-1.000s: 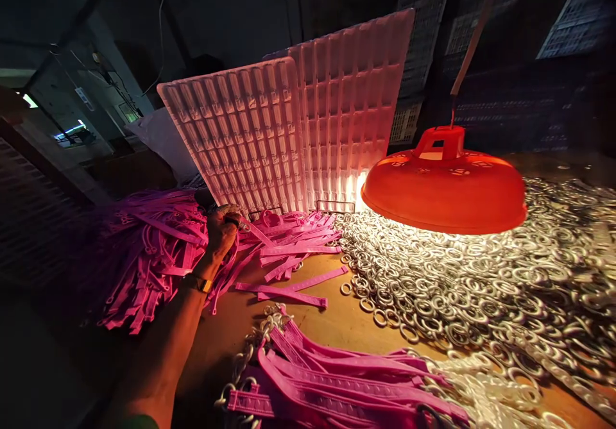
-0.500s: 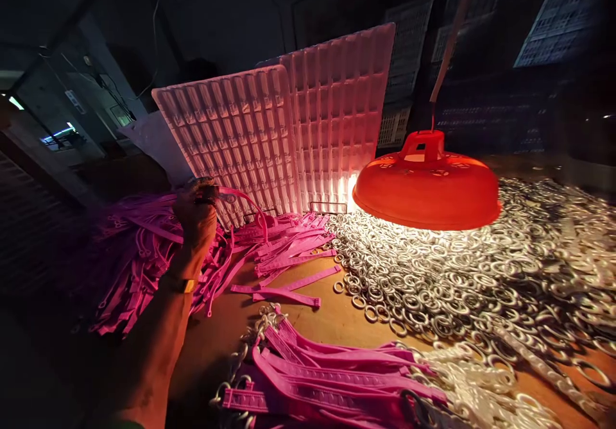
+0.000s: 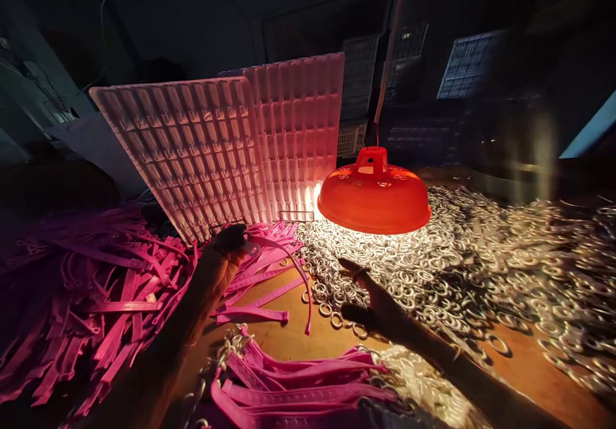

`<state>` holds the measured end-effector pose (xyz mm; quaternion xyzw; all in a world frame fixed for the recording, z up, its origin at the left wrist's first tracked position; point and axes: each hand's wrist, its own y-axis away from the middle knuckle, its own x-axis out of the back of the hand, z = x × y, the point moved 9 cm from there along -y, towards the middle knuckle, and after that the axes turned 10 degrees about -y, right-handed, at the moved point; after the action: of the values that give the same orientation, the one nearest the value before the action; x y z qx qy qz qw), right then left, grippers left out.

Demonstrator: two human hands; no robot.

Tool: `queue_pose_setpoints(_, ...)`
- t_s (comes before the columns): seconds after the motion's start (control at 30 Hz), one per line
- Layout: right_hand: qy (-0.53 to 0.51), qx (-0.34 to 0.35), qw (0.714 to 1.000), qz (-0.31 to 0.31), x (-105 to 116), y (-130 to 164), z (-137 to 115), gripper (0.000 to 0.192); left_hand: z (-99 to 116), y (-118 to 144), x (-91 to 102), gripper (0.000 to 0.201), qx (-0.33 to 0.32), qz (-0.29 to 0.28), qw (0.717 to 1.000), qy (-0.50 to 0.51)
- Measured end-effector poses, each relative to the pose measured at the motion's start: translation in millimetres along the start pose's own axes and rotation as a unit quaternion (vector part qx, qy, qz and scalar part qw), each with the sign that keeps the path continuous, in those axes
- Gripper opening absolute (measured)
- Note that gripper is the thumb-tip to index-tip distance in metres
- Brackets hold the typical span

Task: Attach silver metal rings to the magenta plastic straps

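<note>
My left hand [image 3: 227, 252] is closed around the end of a pink strap [image 3: 308, 307], which arcs out to the right and hangs down over the table. Between the strap and the heap of metal rings [image 3: 409, 281], my right hand [image 3: 378, 301] reaches in from the right with thumb and fingers apart, holding nothing. Loose pink straps [image 3: 260, 288] lie just beyond and below my left hand. Nearer to me is a bundle of pink straps [image 3: 293, 381] with rings at its left end and pale, translucent strips [image 3: 423, 381] at its right.
A red lamp shade [image 3: 375, 198] hangs low over the rings. Two ribbed plastic trays [image 3: 192, 147] stand upright behind the straps. A large pile of pink straps [image 3: 120, 307] covers the left side. Dark crates [image 3: 469, 63] stand in the background.
My right hand has come into view over the rings. My left hand, still with a strap, has moved right and lower, nearer the table's middle. The view has turned to the right.
</note>
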<state>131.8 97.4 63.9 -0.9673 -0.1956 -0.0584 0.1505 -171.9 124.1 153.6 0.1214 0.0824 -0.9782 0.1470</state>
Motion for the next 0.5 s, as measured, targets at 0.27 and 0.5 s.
queue_pose_setpoints(0.27, -0.21, -0.197, 0.945, -0.152, -70, -16, 36, 0.057, -78, 20, -19.9, 0.027, 0.126, -0.098, 0.984, 0.077)
queue_pose_setpoints(0.5, -0.15, -0.224, 0.96, -0.079, -3, 1, 55, 0.04, -101, 34, -14.0, 0.035, 0.193, -0.164, 0.967, 0.04)
